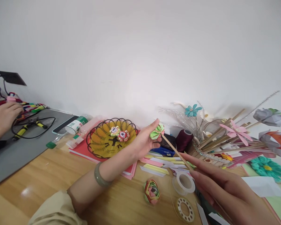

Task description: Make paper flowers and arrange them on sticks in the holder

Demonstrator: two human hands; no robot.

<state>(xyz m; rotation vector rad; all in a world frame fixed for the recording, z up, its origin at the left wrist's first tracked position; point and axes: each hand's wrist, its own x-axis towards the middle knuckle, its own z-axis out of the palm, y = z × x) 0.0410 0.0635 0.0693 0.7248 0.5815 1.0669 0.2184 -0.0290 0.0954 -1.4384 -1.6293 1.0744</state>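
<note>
Paper flower on stick, held above the tabletop [61,175].

Left hand [144,140]: grip closed around the green paper flower [157,131]. Right hand [224,190]: grip pinches the lower end of the wooden stick [175,150], whose tip meets the flower. Adjacent: yellow basket [103,140], tape roll [184,182].

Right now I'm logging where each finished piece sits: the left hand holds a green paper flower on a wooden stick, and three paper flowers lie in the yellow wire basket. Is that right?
Not quite. The head view shows two paper flowers in the yellow wire basket, not three. The rest stands: the left hand holds the green paper flower on the wooden stick, which the right hand grips lower down.
</note>
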